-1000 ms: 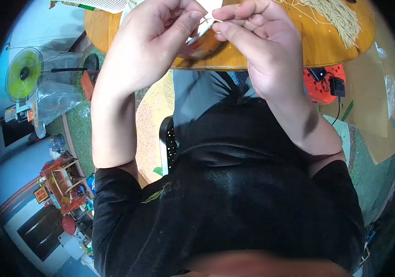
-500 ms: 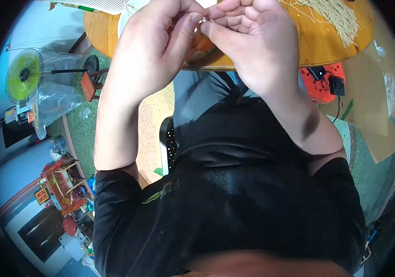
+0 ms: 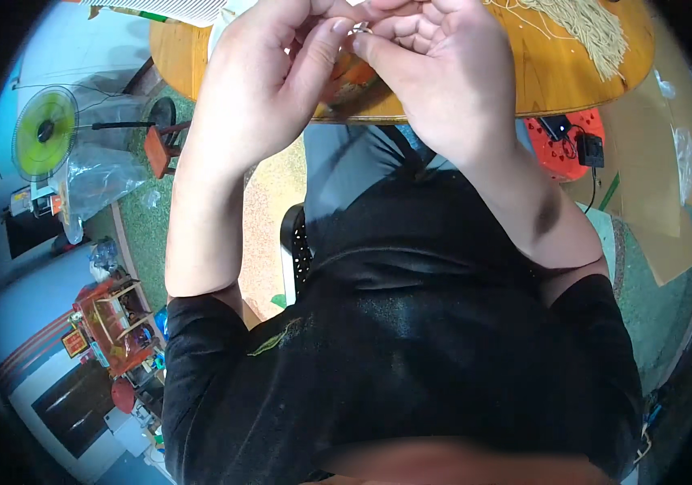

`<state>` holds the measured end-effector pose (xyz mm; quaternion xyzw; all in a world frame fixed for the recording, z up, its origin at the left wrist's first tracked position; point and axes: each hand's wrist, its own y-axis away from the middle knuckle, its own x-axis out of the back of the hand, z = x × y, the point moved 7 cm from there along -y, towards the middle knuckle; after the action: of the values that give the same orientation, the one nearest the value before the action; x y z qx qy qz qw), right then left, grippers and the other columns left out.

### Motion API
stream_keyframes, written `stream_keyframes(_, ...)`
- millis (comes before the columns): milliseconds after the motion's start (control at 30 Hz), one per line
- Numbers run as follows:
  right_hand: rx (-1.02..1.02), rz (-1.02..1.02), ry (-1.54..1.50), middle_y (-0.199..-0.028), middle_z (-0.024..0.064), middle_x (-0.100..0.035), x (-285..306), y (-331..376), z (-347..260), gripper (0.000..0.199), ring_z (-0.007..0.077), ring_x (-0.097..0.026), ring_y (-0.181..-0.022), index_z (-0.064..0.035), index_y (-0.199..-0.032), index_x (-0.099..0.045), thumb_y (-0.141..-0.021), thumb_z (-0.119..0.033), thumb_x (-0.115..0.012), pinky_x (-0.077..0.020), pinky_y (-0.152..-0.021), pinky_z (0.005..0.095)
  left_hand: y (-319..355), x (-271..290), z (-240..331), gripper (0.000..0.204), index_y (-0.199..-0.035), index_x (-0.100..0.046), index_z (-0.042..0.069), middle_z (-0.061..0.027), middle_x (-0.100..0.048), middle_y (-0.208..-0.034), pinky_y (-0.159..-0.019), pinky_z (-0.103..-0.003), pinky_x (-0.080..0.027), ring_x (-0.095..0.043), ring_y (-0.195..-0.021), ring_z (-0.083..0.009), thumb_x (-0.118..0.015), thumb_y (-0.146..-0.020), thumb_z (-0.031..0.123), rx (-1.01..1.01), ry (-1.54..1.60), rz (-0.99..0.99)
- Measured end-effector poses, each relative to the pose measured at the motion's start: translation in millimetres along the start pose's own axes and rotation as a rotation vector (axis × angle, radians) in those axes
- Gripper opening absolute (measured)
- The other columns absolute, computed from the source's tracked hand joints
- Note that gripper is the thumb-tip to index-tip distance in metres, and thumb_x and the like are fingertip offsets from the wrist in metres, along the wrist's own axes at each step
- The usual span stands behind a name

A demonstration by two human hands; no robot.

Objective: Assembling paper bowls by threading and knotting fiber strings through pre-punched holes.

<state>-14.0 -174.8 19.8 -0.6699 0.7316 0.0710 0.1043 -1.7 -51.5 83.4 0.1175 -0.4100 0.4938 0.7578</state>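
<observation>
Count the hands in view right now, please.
2: the left hand and the right hand, fingertips meeting on a small ring above the wooden table.

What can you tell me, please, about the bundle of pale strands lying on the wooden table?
The bundle of pale strands looks like cream-yellow string or fibre, thin and loosely gathered, fanning toward a ragged lower end. It lies flat on the round orange-brown wooden table, near its right edge at the top of the view. A few single strands stray leftward toward the right hand. Whether the hand touches them cannot be told; its upper end is cut off.
</observation>
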Motion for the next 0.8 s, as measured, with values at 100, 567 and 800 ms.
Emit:
stream_keyframes(100,0.007,0.007,0.023,-0.086,0.0061,-0.066,0.7,-0.3,-2.3,0.015,0.0103,-0.066,-0.075,0.0021,-0.100,-0.056,-0.092,0.011,-0.065,-0.0552,-0.069,0.0239,0.6,0.8,-0.1,0.001,-0.097,-0.062,0.000,-0.0084,-0.064,-0.086,-0.075,-0.030,-0.049,-0.060,-0.082,-0.0167,-0.062,-0.098,-0.001,-0.013,-0.014,-0.001)
stream_keyframes(567,0.062,0.047,0.103,-0.089,0.0088,-0.067,7.9,-2.9,-2.1,0.014,0.0121,-0.067,-0.081,0.0009,-0.098,-0.052,-0.094,0.012,-0.060,-0.0533,-0.073,0.0239,2.7,1.9,-15.0,0.009,-0.095,-0.063,0.003,-0.0051,-0.062,-0.083,-0.069,-0.023,-0.046,-0.059,-0.078,-0.0082,-0.069,-0.092,-0.003,0.008,0.404,0.133)
stream_keyframes(800,-0.085,0.020,-0.144,-0.091,0.0102,-0.067,14.3,-7.1,15.2,0.018,0.0132,-0.067,-0.084,-0.0029,-0.098,-0.047,-0.097,0.006,-0.063,-0.0519,-0.074,0.0231,0.0,-1.4,3.9,0.013,-0.103,-0.070,0.002,-0.0081,-0.068,-0.091,-0.069,-0.030,-0.053,-0.067,-0.079,-0.0178,-0.073,-0.090,0.004,-0.392,-0.347,0.038)
